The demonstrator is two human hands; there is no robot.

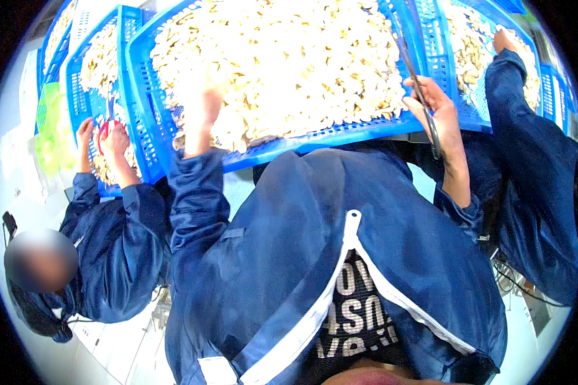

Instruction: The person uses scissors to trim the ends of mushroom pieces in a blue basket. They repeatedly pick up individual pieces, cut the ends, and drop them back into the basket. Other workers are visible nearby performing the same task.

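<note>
A wide blue plastic crate (263, 151) lies before me, filled with many small pale pieces (282, 77) with brownish edges, resembling sliced mushrooms. Over the crate's left part is my left hand (210, 112), low among the pieces. Motion and glare smear its fingers, so its grip cannot be made out. At the crate's right edge, my right hand (440, 109) is closed around a long, slender dark tool (424, 96), held upright and slightly tilted. The tool's upper end runs toward the top of the view; its exact kind is unclear.
Another blue crate (148, 135) of pale pieces stands to the left, where a co-worker's hands (113, 140) hold something red. On the right, a second person's hand (504, 42) reaches into a further crate (478, 119). Light-green material (51, 128) lies at far left.
</note>
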